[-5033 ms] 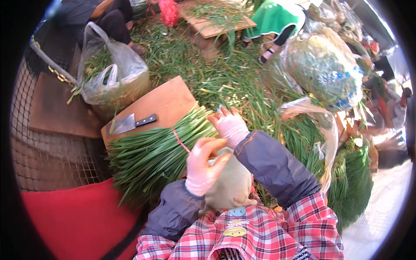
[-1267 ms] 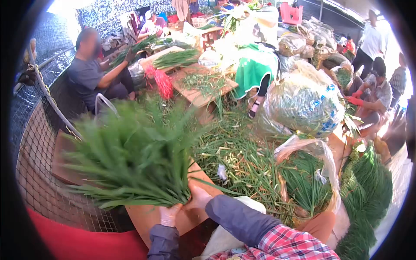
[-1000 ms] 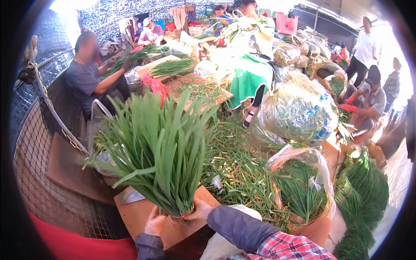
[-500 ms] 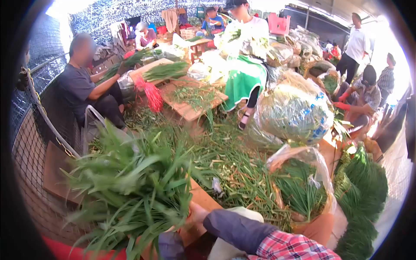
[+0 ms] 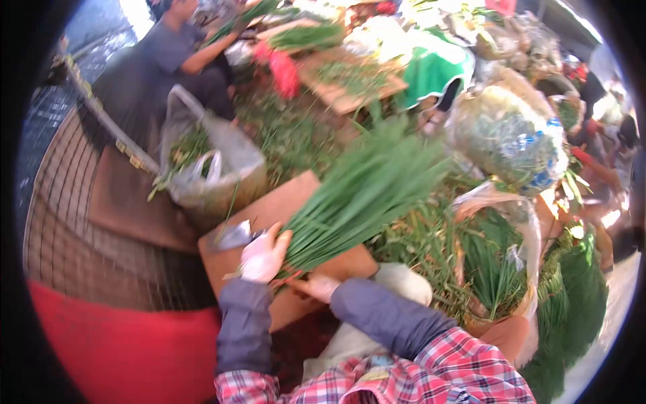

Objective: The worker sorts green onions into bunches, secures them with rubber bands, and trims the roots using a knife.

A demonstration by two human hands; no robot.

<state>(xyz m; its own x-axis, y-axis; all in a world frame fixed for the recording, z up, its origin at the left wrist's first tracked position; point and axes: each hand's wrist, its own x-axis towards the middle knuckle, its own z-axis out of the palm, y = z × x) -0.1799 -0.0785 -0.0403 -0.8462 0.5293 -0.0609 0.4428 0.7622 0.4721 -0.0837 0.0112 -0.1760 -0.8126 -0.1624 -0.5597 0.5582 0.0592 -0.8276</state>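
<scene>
A thick bunch of long green chives (image 5: 363, 188) lies slantwise over a wooden board (image 5: 219, 266), its leaf ends fanned to the upper right and blurred. My left hand (image 5: 262, 256) is wrapped round the bunch near its stem end, thumb on top. My right hand (image 5: 319, 288) holds the lower side of the stems, its fingers partly hidden. Something red-orange shows at the stems between my hands; what it is I cannot make out. A shiny metal piece (image 5: 235, 234) rests on the board just beyond my left hand.
A pale bag with handles (image 5: 245, 165) stands beyond the board. Cut leaves cover the ground. At right are an open plastic bag of chives (image 5: 494, 262), a heap of chives (image 5: 572, 303) and a big wrapped bundle (image 5: 508, 138). A co-worker (image 5: 178, 47) sits at upper left.
The loose, spread-out leaves at left now appear as an aligned bunch pointing to the upper right over the board. Both hands are now in sight at its stems. The view has tilted down.
</scene>
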